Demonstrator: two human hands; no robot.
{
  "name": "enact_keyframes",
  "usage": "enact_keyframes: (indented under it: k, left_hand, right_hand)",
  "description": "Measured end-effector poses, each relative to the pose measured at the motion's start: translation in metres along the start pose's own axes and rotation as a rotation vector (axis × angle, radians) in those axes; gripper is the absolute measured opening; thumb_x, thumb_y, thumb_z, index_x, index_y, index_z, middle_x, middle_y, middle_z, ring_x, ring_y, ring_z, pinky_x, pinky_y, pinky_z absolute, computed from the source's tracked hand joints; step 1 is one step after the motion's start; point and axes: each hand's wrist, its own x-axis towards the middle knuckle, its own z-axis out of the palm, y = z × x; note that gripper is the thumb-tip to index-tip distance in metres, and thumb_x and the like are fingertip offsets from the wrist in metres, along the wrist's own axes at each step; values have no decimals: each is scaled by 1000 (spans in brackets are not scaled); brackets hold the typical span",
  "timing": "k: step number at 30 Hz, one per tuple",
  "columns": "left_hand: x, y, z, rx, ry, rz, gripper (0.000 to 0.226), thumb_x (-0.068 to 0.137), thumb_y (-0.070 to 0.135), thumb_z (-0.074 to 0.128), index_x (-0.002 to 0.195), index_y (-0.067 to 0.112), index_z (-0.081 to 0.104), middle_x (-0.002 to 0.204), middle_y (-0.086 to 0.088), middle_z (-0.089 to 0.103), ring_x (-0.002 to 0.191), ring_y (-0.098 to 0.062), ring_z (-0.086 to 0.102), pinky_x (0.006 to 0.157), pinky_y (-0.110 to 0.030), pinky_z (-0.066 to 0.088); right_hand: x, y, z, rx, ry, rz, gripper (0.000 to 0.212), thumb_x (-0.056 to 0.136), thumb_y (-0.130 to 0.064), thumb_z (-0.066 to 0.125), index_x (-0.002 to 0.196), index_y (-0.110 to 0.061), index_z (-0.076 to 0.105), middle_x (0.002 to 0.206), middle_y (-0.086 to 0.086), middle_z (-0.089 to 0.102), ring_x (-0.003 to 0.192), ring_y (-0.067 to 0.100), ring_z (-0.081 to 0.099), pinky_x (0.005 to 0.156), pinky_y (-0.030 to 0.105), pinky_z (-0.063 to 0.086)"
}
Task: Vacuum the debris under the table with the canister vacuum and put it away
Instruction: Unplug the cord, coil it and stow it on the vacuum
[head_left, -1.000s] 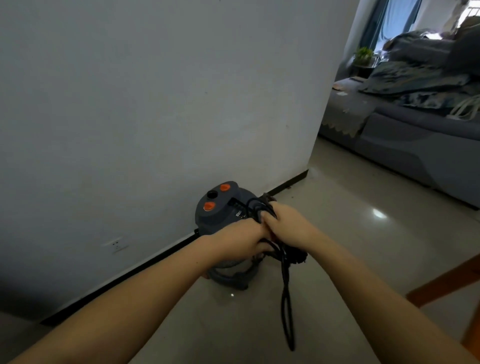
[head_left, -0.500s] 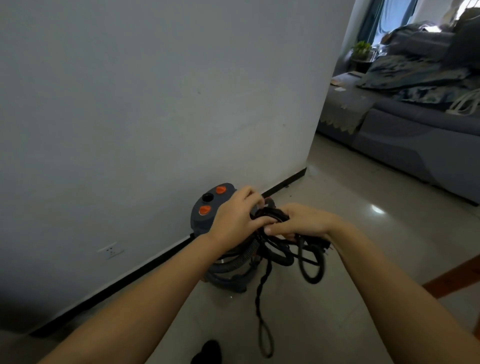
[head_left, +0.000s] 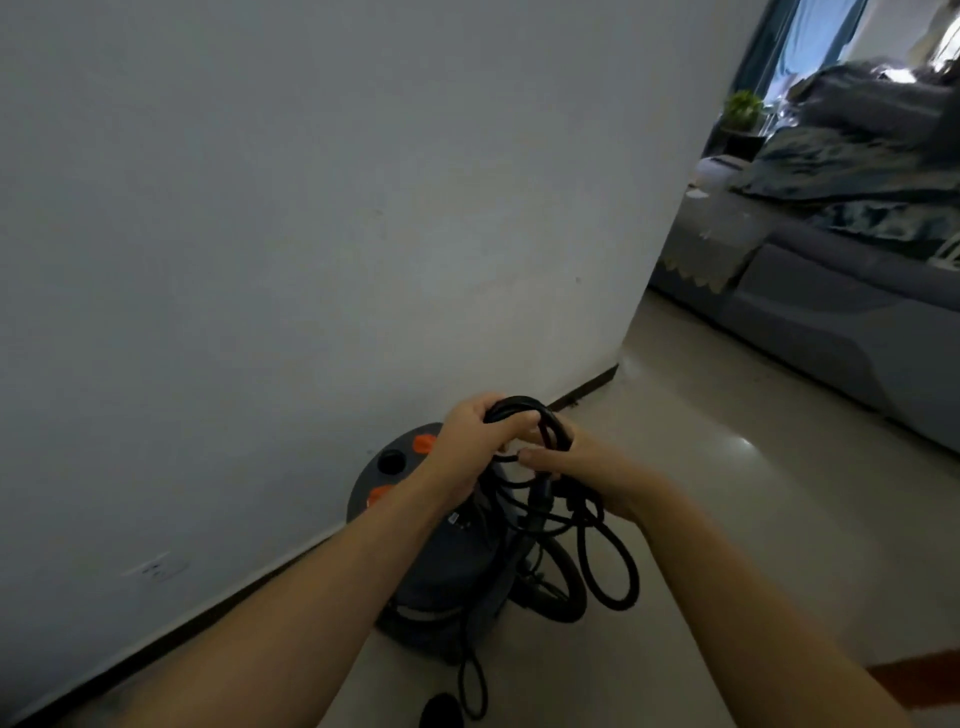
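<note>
Both hands lifted higher vs. before, left hand (head_left: 470, 447) & right hand (head_left: 582, 467) clamped on cord (head_left: 524, 410), bundling it over vacuum (head_left: 447, 561) for storage.

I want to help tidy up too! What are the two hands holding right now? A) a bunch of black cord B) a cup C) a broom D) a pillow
A: the left hand and the right hand both grip a looped bundle of black cord above the grey canister vacuum, with more loops hanging down beside it.
</note>
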Motion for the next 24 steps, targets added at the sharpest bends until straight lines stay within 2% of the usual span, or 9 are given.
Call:
enact_keyframes:
  k: [2, 6, 9, 12, 15, 18, 20, 22, 24]
  left_hand:
    - [27, 4, 2, -97, 18, 0, 7, 87, 9, 65, 81, 9, 63, 56, 9, 61, 52, -5, 56, 56, -22, 47]
    - [83, 4, 6, -260, 72, -51, 26, 87, 21, 66, 65, 12, 54, 46, 4, 43, 47, -14, 41, 55, -31, 38]
    - [125, -1, 10, -434, 247, -138, 46, 90, 26, 63, 51, 17, 41, 42, 4, 32, 38, -11, 33, 47, -24, 34]
    - [160, -9, 15, -674, 429, -229, 53, 93, 27, 59, 45, 19, 38, 37, 6, 28, 32, -9, 29, 41, -20, 34]
    - [187, -26, 24, -913, 641, -262, 49, 94, 31, 57, 53, 16, 33, 37, 5, 24, 31, -9, 26, 44, -23, 38]
    - [211, -38, 42, -1084, 863, -263, 46, 93, 35, 58, 57, 16, 36, 38, 5, 24, 33, -9, 26, 50, -26, 34]
    - [222, -48, 56, -1144, 950, -278, 47, 94, 37, 56, 57, 16, 36, 39, 5, 24, 36, -10, 28, 52, -27, 35]
    - [229, -64, 71, -1221, 1015, -274, 48, 95, 37, 53, 56, 16, 35, 41, 4, 26, 40, -11, 31, 55, -29, 36]
    - [235, -79, 84, -1280, 1075, -251, 47, 97, 38, 50, 57, 16, 35, 42, 3, 30, 43, -13, 35, 56, -29, 38]
  right_hand:
    - [22, -2, -16, 137, 17, 20, 34, 91, -13, 63, 121, -26, 53, 114, 1, 68, 100, 14, 69, 79, 21, 56]
    - [65, -5, -47, 198, -12, 53, 42, 90, -12, 64, 130, -13, 50, 119, 19, 64, 105, 28, 67, 94, 39, 53]
    - [97, -11, -68, 298, -100, 62, 37, 85, -15, 67, 119, -22, 55, 107, 10, 67, 89, 20, 69, 77, 33, 54]
    - [135, -12, -97, 241, -248, 105, 32, 87, -18, 66, 117, -26, 57, 106, 10, 67, 90, 22, 68, 69, 32, 56]
    - [177, -13, -125, 71, -352, 190, 37, 90, -21, 64, 124, -22, 51, 110, 11, 65, 88, 21, 69, 70, 33, 58]
    - [225, -11, -145, -302, -459, 168, 46, 87, -24, 67, 127, -15, 47, 111, 9, 64, 91, 18, 68, 68, 29, 57]
    - [250, -10, -156, -464, -554, 136, 41, 86, -25, 67, 122, -14, 51, 109, 9, 65, 92, 18, 66, 67, 28, 56]
    - [270, -7, -166, -574, -685, 130, 32, 85, -23, 66, 115, -13, 59, 106, 9, 68, 95, 20, 67, 82, 34, 57]
    - [288, -4, -171, -687, -828, 152, 20, 90, -16, 62, 110, -14, 62, 104, 5, 69, 92, 15, 67, 80, 24, 56]
